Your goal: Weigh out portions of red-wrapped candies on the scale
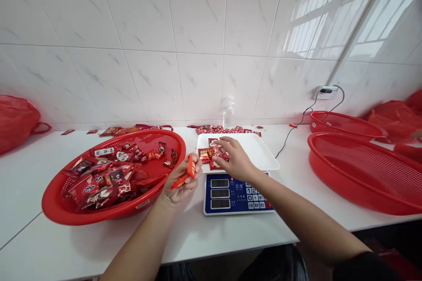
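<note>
My left hand (182,181) holds orange-red packets (191,167) between the basket and the scale. Over the white weighing tray (257,151), my right hand (234,158) hovers with fingers apart beside a small group of red packets (205,154). Nothing shows in its grasp. In front of the tray is the blue scale panel (242,206) with three small displays and a keypad. The large red basket (52,204) at the left is partly filled with red packets (114,178).
Red packets (219,130) lie along the wall behind the tray, near a clear bottle (228,112). Red baskets (346,180) stand at the right. A black cable (293,127) runs to the wall socket (326,92). A red bag (16,120) sits far left.
</note>
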{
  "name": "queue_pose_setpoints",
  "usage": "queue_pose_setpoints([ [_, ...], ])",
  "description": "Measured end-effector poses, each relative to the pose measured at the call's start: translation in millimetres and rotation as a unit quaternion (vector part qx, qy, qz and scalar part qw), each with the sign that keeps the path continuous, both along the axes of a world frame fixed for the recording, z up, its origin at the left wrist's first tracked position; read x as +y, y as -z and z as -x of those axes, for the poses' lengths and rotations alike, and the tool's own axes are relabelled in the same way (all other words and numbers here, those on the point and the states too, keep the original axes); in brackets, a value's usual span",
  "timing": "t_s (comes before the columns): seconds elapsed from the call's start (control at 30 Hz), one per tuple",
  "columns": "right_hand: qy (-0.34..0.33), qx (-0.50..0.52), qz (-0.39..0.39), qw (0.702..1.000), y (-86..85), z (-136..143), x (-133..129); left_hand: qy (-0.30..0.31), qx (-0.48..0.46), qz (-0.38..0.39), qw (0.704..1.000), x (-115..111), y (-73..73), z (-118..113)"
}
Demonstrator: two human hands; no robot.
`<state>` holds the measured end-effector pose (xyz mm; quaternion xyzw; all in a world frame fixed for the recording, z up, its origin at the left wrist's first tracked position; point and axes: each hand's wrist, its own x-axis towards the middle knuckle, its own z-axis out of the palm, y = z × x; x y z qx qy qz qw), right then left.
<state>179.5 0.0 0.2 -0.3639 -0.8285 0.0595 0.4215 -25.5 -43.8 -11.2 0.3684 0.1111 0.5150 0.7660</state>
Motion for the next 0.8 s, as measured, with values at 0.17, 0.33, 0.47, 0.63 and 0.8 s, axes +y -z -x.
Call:
queue_pose_setpoints([
  [0.17,0.02,-0.239,0.154,0.959,2.4,13,36,-0.012,0.003,0.008,1.0,3,4.5,5],
  [0.33,0.0,-0.282,0.141,0.949,8.4,23,42,-0.018,0.004,0.008,1.0,4,7.1,3],
  [0.47,0.021,-0.242,0.097,0.965,11.6,19,46,-0.026,0.017,0.023,0.999,2,6.8,-1],
  [0.63,0.027,-0.212,0.087,0.973,13.6,15,54,-0.038,0.045,0.033,0.998,1,5.8,-4],
  [0.8,0.049,-0.165,0.09,0.981,14.2,12,64,-0.041,0.05,0.038,0.997,3,7.4,-4],
])
